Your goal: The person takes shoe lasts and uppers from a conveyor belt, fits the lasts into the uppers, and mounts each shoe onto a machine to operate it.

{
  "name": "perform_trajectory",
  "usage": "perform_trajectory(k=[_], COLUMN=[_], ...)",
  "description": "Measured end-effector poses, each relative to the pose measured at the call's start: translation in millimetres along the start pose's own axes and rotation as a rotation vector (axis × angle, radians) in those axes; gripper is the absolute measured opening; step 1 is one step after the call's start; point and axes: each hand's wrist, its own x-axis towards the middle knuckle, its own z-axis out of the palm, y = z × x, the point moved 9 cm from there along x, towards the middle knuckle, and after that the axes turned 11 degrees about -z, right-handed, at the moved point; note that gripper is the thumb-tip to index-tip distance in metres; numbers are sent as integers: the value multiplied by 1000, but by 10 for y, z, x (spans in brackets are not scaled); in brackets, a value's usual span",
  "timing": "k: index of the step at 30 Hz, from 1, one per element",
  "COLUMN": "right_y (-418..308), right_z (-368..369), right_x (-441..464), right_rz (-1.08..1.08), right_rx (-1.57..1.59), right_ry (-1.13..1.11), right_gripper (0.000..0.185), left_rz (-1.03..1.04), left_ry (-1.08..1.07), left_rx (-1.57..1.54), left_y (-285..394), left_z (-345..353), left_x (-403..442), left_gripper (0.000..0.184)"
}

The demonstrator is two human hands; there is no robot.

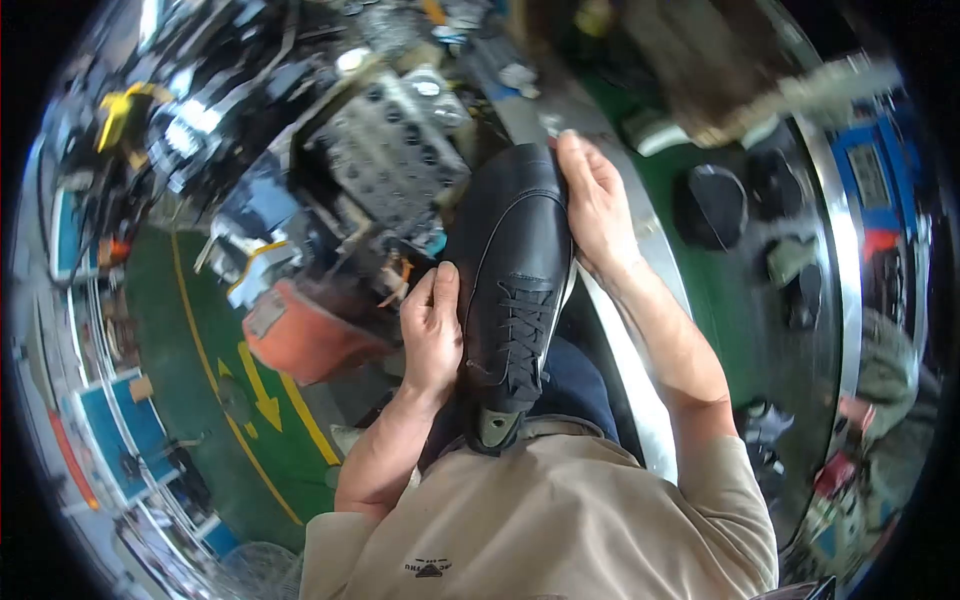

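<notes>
Though the shoe [515,220] is laced, work left unclear; L hand [432,335] (8 o'clock) & R hand [603,215] (1 o'clock) both clamped on it.

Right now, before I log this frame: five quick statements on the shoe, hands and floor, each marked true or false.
1. The left hand and right hand are both on the black shoe. True.
2. The shoe's toe points toward the person's body. False: it points away.
3. The right hand is nearer the toe than the left. True.
4. The shoe has no laces. False: black laces cross its front.
5. A yellow arrow marks the green floor. True.
</notes>
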Motion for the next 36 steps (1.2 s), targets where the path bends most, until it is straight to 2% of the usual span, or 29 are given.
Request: perform_trajectory(k=[2, 4, 6, 8, 9, 11, 12, 14, 16, 17, 22, 24, 25, 27, 30, 36], right_y=[-61, -27, 67, 196, 260, 405, 450, 510, 591, 697, 862, 1151, 1138, 1251, 1415, 1652], right_z=[647, 1329, 2004, 2540, 2628, 2928, 3047, 3303, 3552, 3614, 4033, 4171, 4240, 4415, 4522, 4607], right_x=[114, 219, 346, 372, 440, 377, 323, 239, 234, 283, 605, 728, 775, 777, 945, 1105], right_rz=[-118, -115, -98, -60, -270, -243, -315, -368, -466, -363, -321, 71, 70, 353, 357, 320], right_rx=[-12, -64, 99, 156, -119, -263, -283, -421, -416, -448, -402, 39, 33, 316, 370, 365], right_ry=[-122, -201, -307, -384, -383, -329, -331, -362, -382, -424, -494, -437, -441, -411, -389, -325], right_gripper=[36, 40, 37, 37, 36, 35, 31, 30, 40, 39, 36, 31, 31, 29, 23, 21], left_rz=[91, 122, 109, 151, 168, 225, 248, 183, 141, 137, 106, 147, 161, 206, 253, 218], left_ry=[29, 68, 131, 169, 219, 276, 280, 261, 240, 252, 178, 94, 118, 121, 158, 294], left_rx=[-166, -202, -370, -381, -422, -508, -520, -630, -688, -692, -751, -792, -794, -838, -823, -736], left_y=[309, 549, 779, 869, 966, 1035, 1118, 1206, 1300, 1348, 1654, 1725, 1767, 1842, 1915, 1887], left_z=[-435, -911, -1318, -1789, -1983, -2397, -2542, -2778, -2975, -3071, -3307, -3368, -3422, -3486, -3561, -3745], left_x=[32, 63, 63, 145, 150, 268, 296, 425, 560, 643, 1042, 1278, 1365, 1558, 1732, 1947], left_gripper=[38, 37, 36, 34, 33, 29, 29, 29, 30, 30, 36, 36, 36, 36, 35, 32])
